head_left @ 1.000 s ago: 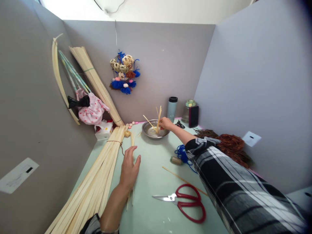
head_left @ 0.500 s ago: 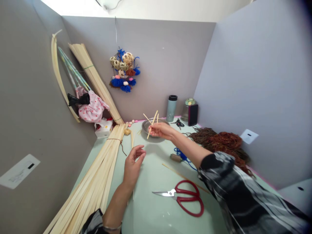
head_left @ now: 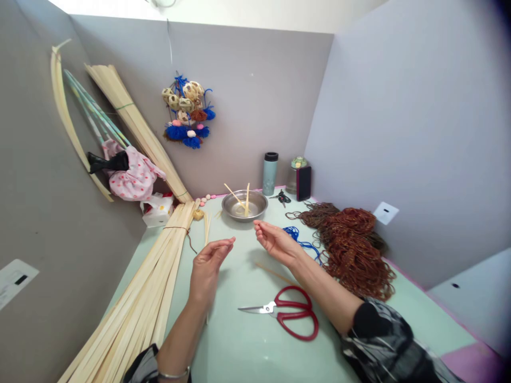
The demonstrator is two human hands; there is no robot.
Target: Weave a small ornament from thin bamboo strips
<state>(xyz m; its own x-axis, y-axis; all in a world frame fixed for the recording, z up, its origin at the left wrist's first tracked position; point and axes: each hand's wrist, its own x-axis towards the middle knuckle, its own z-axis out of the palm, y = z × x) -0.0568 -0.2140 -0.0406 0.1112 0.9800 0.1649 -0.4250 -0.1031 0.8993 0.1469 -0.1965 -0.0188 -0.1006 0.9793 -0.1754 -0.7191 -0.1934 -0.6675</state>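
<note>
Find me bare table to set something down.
Most room: the tabletop nearer than the scissors, right of the long strips. A smaller patch lies between bowl and scissors, left of the thin strip. Crowded: the back, with bottle, keys, jar and phone, and the right, heaped with yarn.

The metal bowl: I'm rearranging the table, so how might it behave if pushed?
Low and wide, the metal bowl probably won't tip. Its thin-looking rim suggests it's light. The strips sticking up past its rim could shift.
</note>
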